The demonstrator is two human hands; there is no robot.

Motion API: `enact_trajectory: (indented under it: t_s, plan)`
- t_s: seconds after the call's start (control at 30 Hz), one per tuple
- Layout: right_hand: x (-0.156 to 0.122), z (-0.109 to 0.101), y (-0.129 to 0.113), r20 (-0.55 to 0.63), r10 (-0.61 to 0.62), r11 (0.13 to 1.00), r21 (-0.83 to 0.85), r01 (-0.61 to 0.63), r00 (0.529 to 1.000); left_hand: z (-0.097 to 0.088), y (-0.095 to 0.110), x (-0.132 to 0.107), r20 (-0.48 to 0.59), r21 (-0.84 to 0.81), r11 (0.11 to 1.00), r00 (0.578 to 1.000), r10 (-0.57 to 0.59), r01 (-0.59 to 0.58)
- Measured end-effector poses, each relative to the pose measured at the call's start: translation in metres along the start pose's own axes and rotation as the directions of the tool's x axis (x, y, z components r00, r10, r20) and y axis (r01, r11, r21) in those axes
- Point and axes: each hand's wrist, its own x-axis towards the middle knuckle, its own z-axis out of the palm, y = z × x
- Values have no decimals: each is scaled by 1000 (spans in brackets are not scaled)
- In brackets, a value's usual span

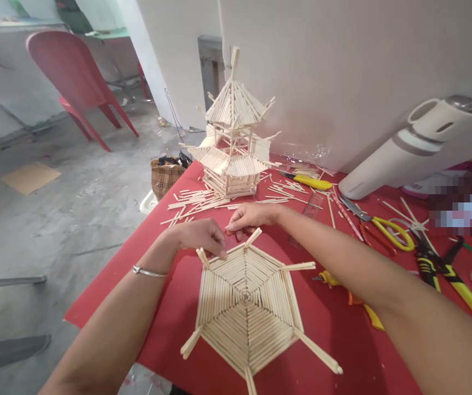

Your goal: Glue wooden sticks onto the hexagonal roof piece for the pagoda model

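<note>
A flat hexagonal panel of pale wooden sticks [247,308] lies on the red table cover [170,312] in front of me. My left hand [200,236] is at the panel's far-left corner, fingers pinched together on a thin stick along the far edge. My right hand [249,218] rests just beyond the far corner, fingers curled down onto the same edge stick. Behind them stands a two-tier pagoda model of sticks [232,148].
Loose sticks [194,202] lie scattered around the pagoda. A yellow utility knife [307,181], yellow-handled scissors [379,222], pliers [449,271] and a white cylinder device [416,145] lie to the right. A checked bag [165,176] and red chair [77,82] stand left.
</note>
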Motion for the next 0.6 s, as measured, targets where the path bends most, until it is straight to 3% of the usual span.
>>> enact_trajectory:
  t_s: [0.37,0.47,0.6]
  plan:
    - [-4,-2,3,-61,-31,1000,0,31,998,-3,3,1,38,33,999,999,-25,23]
    - [-40,-4,-10,-252,-69,995,-81,50,965,-3,5,2,43,52,998,998,-43,40]
    - [-127,7,-27,-572,-107,978,-208,-17,813,-3,7,2,8,67,998,1000,-13,12]
